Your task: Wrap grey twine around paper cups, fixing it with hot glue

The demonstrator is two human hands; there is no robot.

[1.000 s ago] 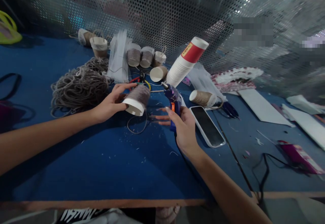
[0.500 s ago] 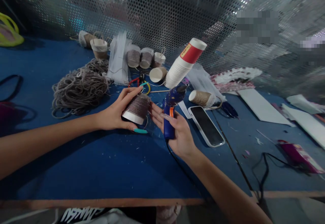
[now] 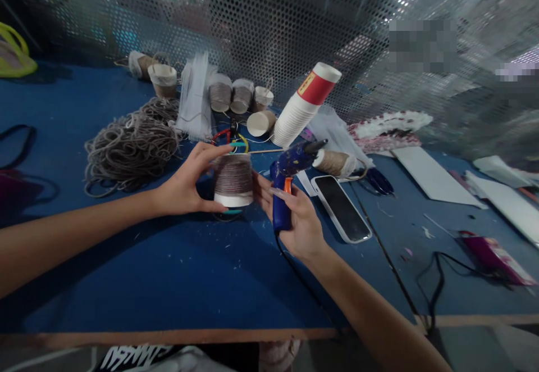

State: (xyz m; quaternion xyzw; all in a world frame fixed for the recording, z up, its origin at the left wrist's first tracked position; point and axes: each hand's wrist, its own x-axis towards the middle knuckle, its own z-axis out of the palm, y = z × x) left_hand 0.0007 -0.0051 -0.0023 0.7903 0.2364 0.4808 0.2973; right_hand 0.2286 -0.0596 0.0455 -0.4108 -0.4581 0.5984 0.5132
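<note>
Between the thumb and fingers of my left hand (image 3: 191, 184) is a paper cup (image 3: 233, 180) wound with grey-brown cord, a white band bare along its lower edge. My right hand (image 3: 301, 223) grips a blue hot glue gun (image 3: 281, 206) with an orange trigger; its nozzle points up and to the right, away from the cup. Some right fingertips reach out beside the cup's right side; whether they touch it I cannot tell. From the gun's handle a black cable runs down toward the table's front edge.
Behind the left hand lies a heap of grey cord (image 3: 132, 147). A leaning stack of white paper cups (image 3: 301, 108) stands at the back, near several cord-wrapped cups (image 3: 220, 94) and red-and-yellow-handled pliers (image 3: 240, 144). A phone (image 3: 342, 209) rests right of the glue gun.
The wrapped cup has turned from tilted to nearly upright and shifted slightly right in my left hand. The glue gun's nozzle has swung a little to the right.
</note>
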